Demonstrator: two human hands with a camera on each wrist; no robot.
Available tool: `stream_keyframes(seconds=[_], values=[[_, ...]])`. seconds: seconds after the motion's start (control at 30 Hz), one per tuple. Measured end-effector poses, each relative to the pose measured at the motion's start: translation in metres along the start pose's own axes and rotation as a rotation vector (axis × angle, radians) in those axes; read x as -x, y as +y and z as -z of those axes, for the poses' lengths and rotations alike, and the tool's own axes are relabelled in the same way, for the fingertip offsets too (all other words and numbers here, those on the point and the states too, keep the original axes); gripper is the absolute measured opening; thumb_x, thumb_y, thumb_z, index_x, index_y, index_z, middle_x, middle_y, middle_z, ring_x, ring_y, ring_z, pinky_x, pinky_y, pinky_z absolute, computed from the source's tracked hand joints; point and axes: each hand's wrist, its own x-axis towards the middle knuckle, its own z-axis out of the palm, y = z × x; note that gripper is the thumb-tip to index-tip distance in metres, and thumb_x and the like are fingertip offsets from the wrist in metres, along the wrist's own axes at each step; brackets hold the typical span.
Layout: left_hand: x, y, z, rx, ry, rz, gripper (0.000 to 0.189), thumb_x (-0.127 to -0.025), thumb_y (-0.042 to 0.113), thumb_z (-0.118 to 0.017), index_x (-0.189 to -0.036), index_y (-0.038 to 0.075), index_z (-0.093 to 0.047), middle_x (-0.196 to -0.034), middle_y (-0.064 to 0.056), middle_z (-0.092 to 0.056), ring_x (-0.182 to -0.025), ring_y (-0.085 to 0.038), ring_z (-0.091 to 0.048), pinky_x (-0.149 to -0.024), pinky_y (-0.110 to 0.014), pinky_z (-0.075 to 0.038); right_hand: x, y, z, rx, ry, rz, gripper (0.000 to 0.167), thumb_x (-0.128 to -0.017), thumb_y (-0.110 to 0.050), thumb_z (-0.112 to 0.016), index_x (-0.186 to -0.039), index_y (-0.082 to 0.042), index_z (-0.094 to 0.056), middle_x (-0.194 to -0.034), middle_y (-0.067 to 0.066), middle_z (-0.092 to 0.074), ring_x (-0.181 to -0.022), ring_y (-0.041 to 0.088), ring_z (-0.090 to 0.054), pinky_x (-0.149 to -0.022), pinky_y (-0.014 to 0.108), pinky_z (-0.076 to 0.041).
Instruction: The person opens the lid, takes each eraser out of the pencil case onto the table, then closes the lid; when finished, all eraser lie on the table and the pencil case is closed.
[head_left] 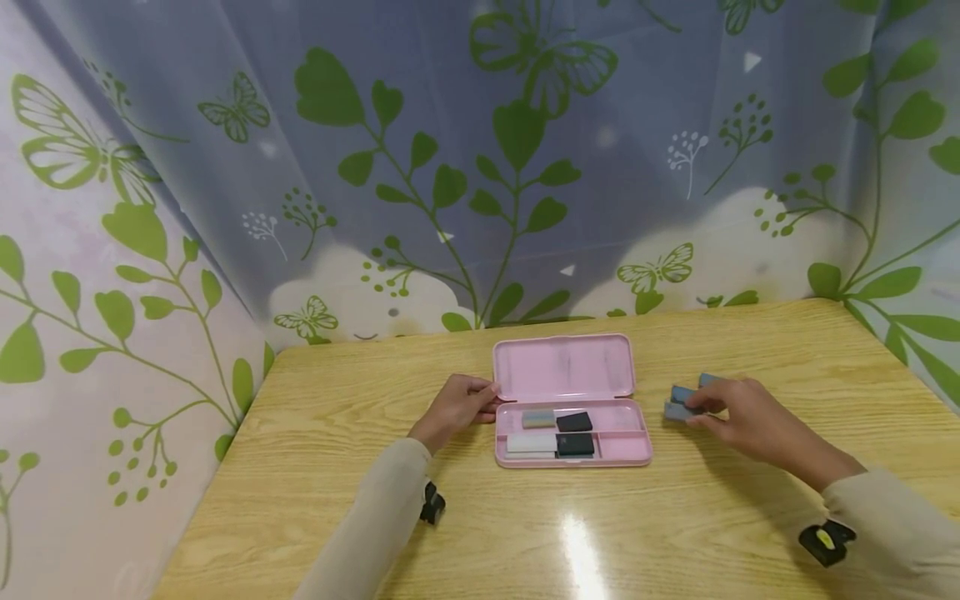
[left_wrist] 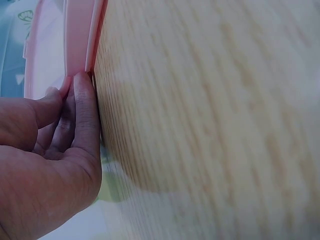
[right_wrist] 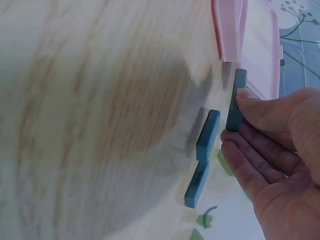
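Note:
A pink pencil case (head_left: 626,450) lies on the table with its lid (head_left: 562,367) laid back. My left hand (head_left: 461,407) pinches its left edge near the hinge, thumb at the lid corner and fingers along the side. Right of the case, my right hand (head_left: 753,417) holds a blue-grey rectangular block (right_wrist: 237,100) between thumb and fingers, above the table. Two similar blocks, a nearer block (right_wrist: 208,135) and a farther block (right_wrist: 197,185), stand end to end below the fingers. Inside the case sit a white block (head_left: 531,442), two black blocks (head_left: 575,444) and a small greyish block (head_left: 537,419).
The wooden table (head_left: 480,533) carries all of this, with a bright reflection near its front. A patterned curtain (head_left: 420,208) hangs along the back and sides. Dark wrist cameras sit by both sleeves, one at the right cuff (head_left: 825,542).

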Motion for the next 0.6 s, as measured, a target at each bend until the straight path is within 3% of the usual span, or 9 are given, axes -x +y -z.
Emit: stream_keyframes(seconds=[0.6], values=[[0.002,0.001,0.000,-0.002,-0.008,-0.014,0.028,-0.105,0.011,-0.057,-0.121,-0.008,-0.069,-0.094,-0.014,-0.072,-0.075,-0.009,-0.066,-0.076,-0.029,-0.063,0.012,0.016,-0.009,0.056,0.002,-0.004,0.015,-0.079,-0.008,-0.086,-0.088,-0.003,-0.075,-0.080,0.001,-0.073,-0.071,0.016,-0.069,-0.061,0.032,-0.059]])
